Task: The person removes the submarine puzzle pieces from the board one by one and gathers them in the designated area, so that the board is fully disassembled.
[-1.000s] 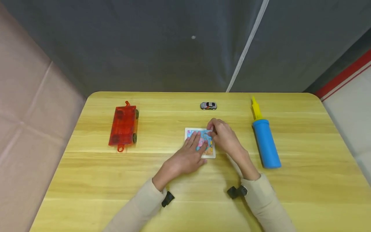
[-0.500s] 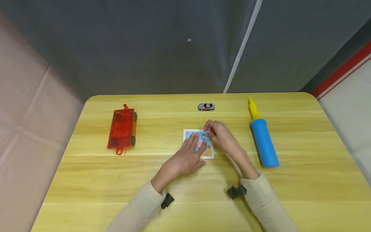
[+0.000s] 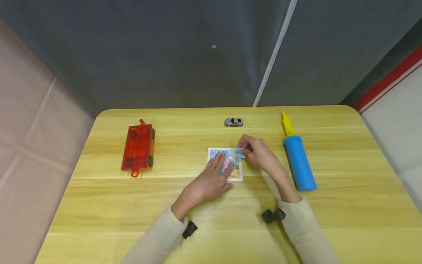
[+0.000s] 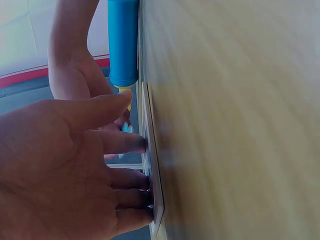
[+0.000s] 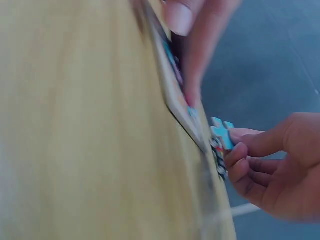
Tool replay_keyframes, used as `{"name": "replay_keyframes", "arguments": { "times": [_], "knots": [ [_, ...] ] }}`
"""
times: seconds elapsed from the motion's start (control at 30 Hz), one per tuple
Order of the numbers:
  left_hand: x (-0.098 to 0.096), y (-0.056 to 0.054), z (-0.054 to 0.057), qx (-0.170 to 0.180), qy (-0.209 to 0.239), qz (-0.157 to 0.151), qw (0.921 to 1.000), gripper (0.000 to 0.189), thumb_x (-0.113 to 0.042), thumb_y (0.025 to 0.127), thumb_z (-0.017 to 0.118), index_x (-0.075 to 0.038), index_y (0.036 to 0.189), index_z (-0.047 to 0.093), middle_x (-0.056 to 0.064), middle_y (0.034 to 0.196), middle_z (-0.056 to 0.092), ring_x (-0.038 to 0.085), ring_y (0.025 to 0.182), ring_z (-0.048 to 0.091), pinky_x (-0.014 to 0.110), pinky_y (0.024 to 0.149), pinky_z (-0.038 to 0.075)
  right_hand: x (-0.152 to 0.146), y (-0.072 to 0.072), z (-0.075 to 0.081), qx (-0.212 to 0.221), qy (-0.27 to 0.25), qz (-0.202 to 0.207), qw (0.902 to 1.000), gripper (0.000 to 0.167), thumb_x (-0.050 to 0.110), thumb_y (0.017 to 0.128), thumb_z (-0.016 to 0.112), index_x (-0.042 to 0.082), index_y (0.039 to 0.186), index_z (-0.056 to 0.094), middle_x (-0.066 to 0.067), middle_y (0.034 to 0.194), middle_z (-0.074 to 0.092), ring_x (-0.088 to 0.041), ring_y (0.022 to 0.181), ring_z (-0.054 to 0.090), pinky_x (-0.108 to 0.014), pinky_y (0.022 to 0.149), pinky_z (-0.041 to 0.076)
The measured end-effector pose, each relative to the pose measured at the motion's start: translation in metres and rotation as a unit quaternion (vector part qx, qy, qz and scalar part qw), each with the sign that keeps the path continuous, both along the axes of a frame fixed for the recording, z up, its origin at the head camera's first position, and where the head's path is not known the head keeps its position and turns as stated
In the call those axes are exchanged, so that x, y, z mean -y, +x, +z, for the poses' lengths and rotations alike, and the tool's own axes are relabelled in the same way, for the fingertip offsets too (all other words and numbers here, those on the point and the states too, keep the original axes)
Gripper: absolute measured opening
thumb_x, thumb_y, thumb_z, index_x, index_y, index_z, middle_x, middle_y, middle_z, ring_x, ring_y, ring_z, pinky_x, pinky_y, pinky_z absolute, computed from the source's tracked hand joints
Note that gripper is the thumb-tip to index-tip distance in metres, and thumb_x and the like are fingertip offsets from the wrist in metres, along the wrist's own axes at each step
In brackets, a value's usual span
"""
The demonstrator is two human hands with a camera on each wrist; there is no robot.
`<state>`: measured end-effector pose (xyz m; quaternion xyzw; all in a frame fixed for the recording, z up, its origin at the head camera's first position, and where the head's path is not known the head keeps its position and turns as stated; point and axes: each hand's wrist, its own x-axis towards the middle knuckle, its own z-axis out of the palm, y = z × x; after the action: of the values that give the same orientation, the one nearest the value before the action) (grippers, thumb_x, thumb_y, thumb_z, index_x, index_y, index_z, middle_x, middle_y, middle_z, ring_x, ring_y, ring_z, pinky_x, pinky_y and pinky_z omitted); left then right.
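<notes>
A small jigsaw puzzle in a white-edged tray (image 3: 237,179) lies flat on the wooden table, its picture mostly blue with some pink and orange. My left hand (image 3: 211,181) rests on it with fingers straight, covering much of the picture. In the left wrist view the fingertips (image 4: 140,219) touch the puzzle. With thumb and fingers, my right hand (image 3: 262,157) pinches a light-blue puzzle piece (image 5: 220,132) over the tray's upper right corner. The right wrist view shows the piece raised off the tray; part of it is hidden by the thumb.
A toy car (image 3: 233,122) stands beyond the puzzle, near the table's far edge. To the right lies a blue hand pump (image 3: 300,163) with a yellow nozzle. A see-through red toy wagon (image 3: 136,146) stands on the left. A dark curtain (image 3: 165,55) hangs behind the table.
My right hand has shifted slightly to the right, drawing the blue piece up and away from the puzzle's upper right corner. The left hand stays on the puzzle. The head view has tilted slightly.
</notes>
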<state>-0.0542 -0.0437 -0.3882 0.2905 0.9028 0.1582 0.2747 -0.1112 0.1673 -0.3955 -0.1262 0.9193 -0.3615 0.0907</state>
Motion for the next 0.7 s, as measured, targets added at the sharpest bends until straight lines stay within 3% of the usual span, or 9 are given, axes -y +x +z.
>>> {"name": "replay_keyframes", "arguments": {
  "times": [0.3, 0.7],
  "knots": [
    [0.0, 0.001, 0.001, -0.001, 0.007, -0.001, 1.0, 0.071, -0.037, 0.117, 0.052, -0.006, 0.175, 0.024, 0.026, 0.182, -0.004, 0.04, 0.171, -0.008, 0.051, 0.139, 0.004, -0.026, -0.001, 0.01, 0.03, 0.016, 0.001, 0.9994, 0.003, -0.004, 0.103, 0.071, -0.004, 0.106, 0.069, -0.016, 0.093, 0.072, -0.028, 0.084, 0.064, -0.034, 0.077, 0.053],
    [0.002, 0.001, -0.001, -0.001, 0.017, 0.006, 0.9998, 0.071, -0.035, 0.117, 0.053, -0.006, 0.175, 0.024, 0.026, 0.183, -0.004, 0.04, 0.171, -0.007, 0.052, 0.139, 0.006, -0.044, -0.002, 0.014, 0.048, 0.057, -0.01, 0.9971, 0.004, -0.004, 0.103, 0.071, -0.003, 0.105, 0.068, -0.015, 0.092, 0.07, -0.028, 0.083, 0.061, -0.034, 0.075, 0.051]
  ]
}}
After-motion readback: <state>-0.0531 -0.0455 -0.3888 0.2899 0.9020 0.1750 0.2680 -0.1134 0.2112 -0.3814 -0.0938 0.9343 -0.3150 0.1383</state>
